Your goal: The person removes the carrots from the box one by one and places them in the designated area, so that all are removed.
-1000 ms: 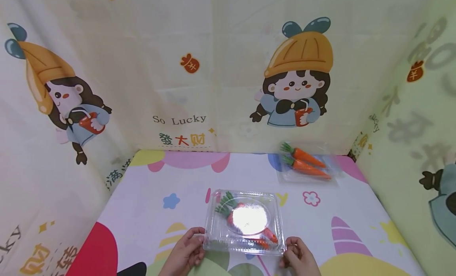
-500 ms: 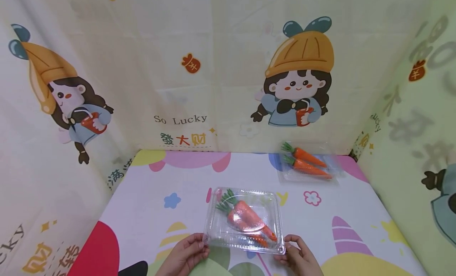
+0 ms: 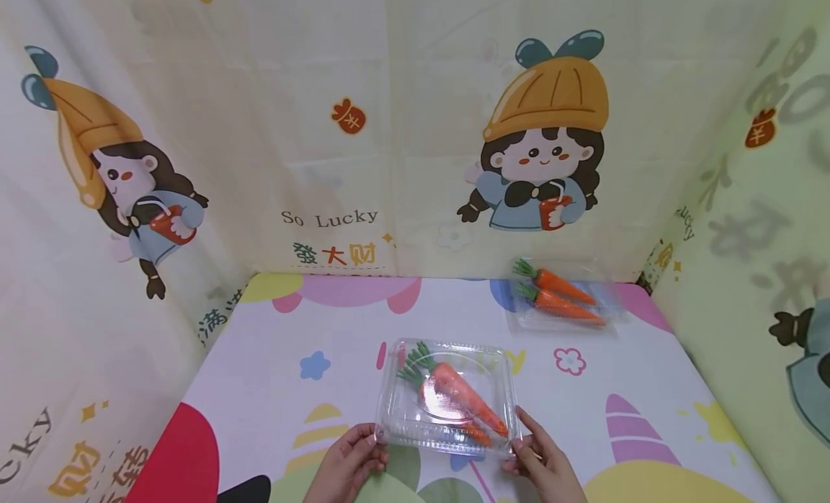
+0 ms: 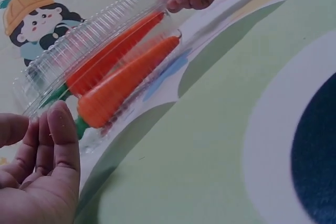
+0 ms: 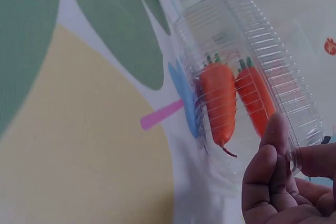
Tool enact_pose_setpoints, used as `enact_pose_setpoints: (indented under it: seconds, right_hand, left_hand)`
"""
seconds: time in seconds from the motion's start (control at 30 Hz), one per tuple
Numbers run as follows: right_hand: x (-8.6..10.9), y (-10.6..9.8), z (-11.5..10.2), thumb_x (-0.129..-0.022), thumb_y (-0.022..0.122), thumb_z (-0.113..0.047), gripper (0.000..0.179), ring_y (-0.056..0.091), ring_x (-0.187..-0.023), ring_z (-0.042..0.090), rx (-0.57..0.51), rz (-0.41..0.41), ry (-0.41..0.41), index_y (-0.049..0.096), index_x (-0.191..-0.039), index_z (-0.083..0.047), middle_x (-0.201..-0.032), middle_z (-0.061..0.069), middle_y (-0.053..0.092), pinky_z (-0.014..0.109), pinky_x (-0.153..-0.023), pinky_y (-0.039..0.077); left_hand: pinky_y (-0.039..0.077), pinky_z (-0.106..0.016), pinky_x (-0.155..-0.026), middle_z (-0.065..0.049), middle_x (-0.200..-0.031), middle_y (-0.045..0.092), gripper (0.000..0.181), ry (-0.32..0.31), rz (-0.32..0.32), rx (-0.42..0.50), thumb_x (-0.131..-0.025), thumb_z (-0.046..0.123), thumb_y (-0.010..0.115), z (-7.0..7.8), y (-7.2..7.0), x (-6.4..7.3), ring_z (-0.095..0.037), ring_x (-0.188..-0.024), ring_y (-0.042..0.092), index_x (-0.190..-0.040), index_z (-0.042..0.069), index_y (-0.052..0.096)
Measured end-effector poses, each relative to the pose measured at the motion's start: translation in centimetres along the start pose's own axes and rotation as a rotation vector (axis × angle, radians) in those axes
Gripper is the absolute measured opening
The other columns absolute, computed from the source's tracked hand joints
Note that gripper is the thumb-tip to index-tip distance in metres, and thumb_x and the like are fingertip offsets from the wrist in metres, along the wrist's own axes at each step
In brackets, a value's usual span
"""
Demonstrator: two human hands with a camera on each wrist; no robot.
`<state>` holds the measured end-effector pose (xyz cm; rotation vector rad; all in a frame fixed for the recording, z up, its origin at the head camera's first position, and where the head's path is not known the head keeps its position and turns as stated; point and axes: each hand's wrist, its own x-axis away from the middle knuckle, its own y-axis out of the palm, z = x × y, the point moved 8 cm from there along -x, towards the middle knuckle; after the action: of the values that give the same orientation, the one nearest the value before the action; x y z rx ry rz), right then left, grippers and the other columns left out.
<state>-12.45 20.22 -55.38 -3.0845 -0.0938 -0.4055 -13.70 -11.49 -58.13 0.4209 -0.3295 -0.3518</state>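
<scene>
A clear plastic clamshell box (image 3: 483,434) with a ribbed rim is held by its two near corners, lid down. Inside lie two orange carrots with green tops, one carrot (image 3: 463,395) overlapping the other in the head view. My left hand (image 3: 350,460) pinches the near left corner between thumb and fingers. At the near right corner my right hand (image 3: 547,460) grips the rim, one finger stretched along the side. From the right wrist, the carrot (image 5: 219,103) shows through the box wall, close to my right fingers (image 5: 275,135).
A second clear box (image 3: 612,308) with two carrots (image 3: 560,305) stands at the back right of the patterned tabletop (image 3: 259,373). Printed cloth walls (image 3: 421,164) close off the back and both sides.
The box has shifted slightly away and to the right with both hands, and its tilt has altered. Glare on the lid has shrunk, showing more of the carrots.
</scene>
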Motion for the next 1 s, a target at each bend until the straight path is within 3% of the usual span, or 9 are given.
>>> enact_pose_setpoints:
  seconds: [0.23, 0.4, 0.53, 0.63, 0.7, 0.77, 0.87, 0.93, 1.0]
  right_hand:
    - [0.2, -0.4, 0.3, -0.104, 0.059, -0.017, 0.071, 0.071, -0.081, 0.013, 0.057, -0.066, 0.067, 0.021, -0.160, 0.004, -0.097, 0.008, 0.057, 0.028, -0.079, 0.061]
    - [0.1, -0.2, 0.2, -0.105, 0.057, -0.016, 0.068, 0.071, -0.080, 0.013, 0.024, -0.119, 0.001, 0.018, -0.156, 0.006, -0.105, 0.005, 0.063, 0.030, -0.079, 0.062]
    - [0.2, -0.1, 0.1, -0.106, 0.055, -0.015, 0.065, 0.071, -0.080, 0.012, -0.020, -0.145, -0.038, 0.016, -0.153, 0.007, -0.110, -0.013, 0.067, 0.029, -0.079, 0.061]
    - [0.2, -0.2, 0.4, -0.106, 0.055, -0.019, 0.065, 0.070, -0.081, 0.013, -0.035, -0.135, -0.001, 0.017, -0.154, 0.003, -0.115, -0.030, 0.064, 0.029, -0.081, 0.061]
    - [0.1, -0.2, 0.6, -0.106, 0.056, -0.022, 0.066, 0.070, -0.082, 0.014, -0.033, -0.121, 0.034, 0.018, -0.155, 0.000, -0.119, -0.023, 0.064, 0.029, -0.082, 0.060]
    - [0.1, -0.2, 0.6, -0.106, 0.056, -0.023, 0.066, 0.069, -0.081, 0.014, -0.013, -0.101, 0.057, 0.020, -0.156, -0.001, -0.123, -0.009, 0.066, 0.029, -0.081, 0.060]
    - [0.1, -0.3, 0.5, -0.106, 0.055, -0.021, 0.064, 0.069, -0.080, 0.014, 0.002, -0.079, 0.054, 0.021, -0.157, -0.002, -0.119, 0.010, 0.066, 0.029, -0.080, 0.060]
    - [0.1, -0.2, 0.5, -0.107, 0.053, -0.019, 0.061, 0.069, -0.080, 0.014, -0.004, -0.073, 0.042, 0.025, -0.160, -0.008, -0.112, 0.014, 0.066, 0.029, -0.079, 0.060]
    - [0.1, -0.1, 0.6, -0.107, 0.052, -0.017, 0.062, 0.069, -0.080, 0.013, -0.024, -0.066, 0.031, 0.027, -0.163, -0.011, -0.103, 0.010, 0.063, 0.029, -0.079, 0.060]
  left_hand:
    - [0.058, -0.023, -0.083, 0.000, -0.101, 0.071, 0.021, -0.039, -0.028, 0.011, -0.107, 0.013, 0.055, 0.0, -0.1, 0.3, -0.009, -0.089, 0.068, -0.120, 0.001, 0.064]
    - [0.057, -0.021, -0.080, 0.002, -0.099, 0.072, 0.017, -0.050, -0.026, 0.007, -0.106, 0.008, 0.052, -0.1, -0.1, 0.4, -0.006, -0.087, 0.067, -0.113, 0.005, 0.067]
    - [0.056, -0.020, -0.080, 0.004, -0.098, 0.070, 0.015, -0.064, -0.024, 0.024, -0.104, 0.008, 0.054, -0.5, 0.2, 0.3, -0.005, -0.086, 0.065, -0.106, 0.012, 0.068]
    - [0.056, -0.021, -0.080, 0.004, -0.096, 0.067, 0.015, -0.064, -0.041, 0.029, -0.105, 0.010, 0.053, -0.9, 0.5, 0.4, -0.006, -0.086, 0.064, -0.104, 0.015, 0.067]
    - [0.056, -0.022, -0.079, 0.004, -0.094, 0.067, 0.013, -0.057, -0.036, 0.005, -0.106, 0.012, 0.053, -1.0, 0.6, 0.4, -0.008, -0.085, 0.065, -0.104, 0.012, 0.066]
    - [0.056, -0.022, -0.076, 0.002, -0.090, 0.067, 0.014, -0.021, 0.005, -0.081, -0.106, 0.013, 0.055, -0.7, 0.4, 0.2, -0.008, -0.081, 0.065, -0.104, 0.002, 0.063]
    - [0.056, -0.022, -0.072, -0.001, -0.096, 0.065, 0.027, 0.053, 0.121, -0.227, -0.101, 0.010, 0.062, 0.3, -0.2, 0.1, -0.009, -0.078, 0.065, -0.118, -0.009, 0.053]
    - [0.056, -0.023, -0.071, -0.003, -0.105, 0.063, 0.046, 0.121, 0.206, -0.305, -0.096, 0.005, 0.067, 1.3, -0.5, 0.2, -0.010, -0.079, 0.065, -0.133, -0.010, 0.046]
    - [0.056, -0.023, -0.073, -0.005, -0.118, 0.059, 0.060, 0.188, 0.249, -0.341, -0.092, 0.001, 0.071, 2.1, -0.5, 0.5, -0.010, -0.083, 0.066, -0.144, -0.004, 0.042]
